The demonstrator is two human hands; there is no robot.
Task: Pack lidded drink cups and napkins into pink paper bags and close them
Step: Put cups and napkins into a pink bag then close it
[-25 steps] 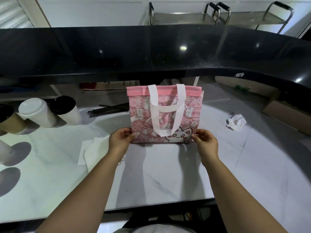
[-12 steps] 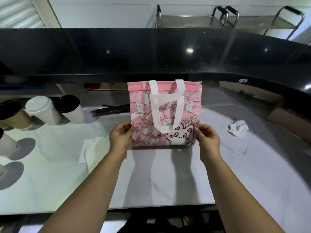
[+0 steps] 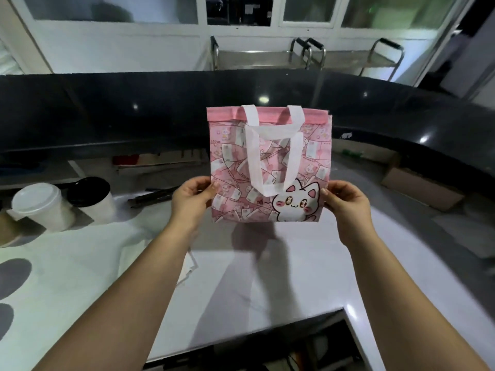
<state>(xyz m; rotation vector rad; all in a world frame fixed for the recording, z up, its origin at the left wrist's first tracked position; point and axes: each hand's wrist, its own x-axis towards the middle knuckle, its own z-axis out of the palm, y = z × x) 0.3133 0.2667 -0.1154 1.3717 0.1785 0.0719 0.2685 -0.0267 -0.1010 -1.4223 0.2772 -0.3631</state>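
A pink bag [image 3: 269, 167] with white handles and a white cat print hangs flat and upright above the white counter [image 3: 267, 290]. My left hand [image 3: 191, 196] pinches its lower left edge and my right hand [image 3: 345, 200] pinches its lower right edge. At the left stand a white cup with a white lid [image 3: 40, 206] and a white cup with a black lid [image 3: 92, 198]. A white napkin [image 3: 187, 269] lies on the counter, mostly hidden under my left forearm.
A raised black counter ledge [image 3: 134, 113] runs along the back. Dark straws [image 3: 155, 195] lie behind the cups. A cardboard box [image 3: 420, 188] sits at the right. The counter's front edge and corner are near, at lower right. Metal carts stand beyond the ledge.
Both hands have lifted the bag off the counter and brought it higher and closer. The view has tilted upward, hiding the crumpled paper at the right.
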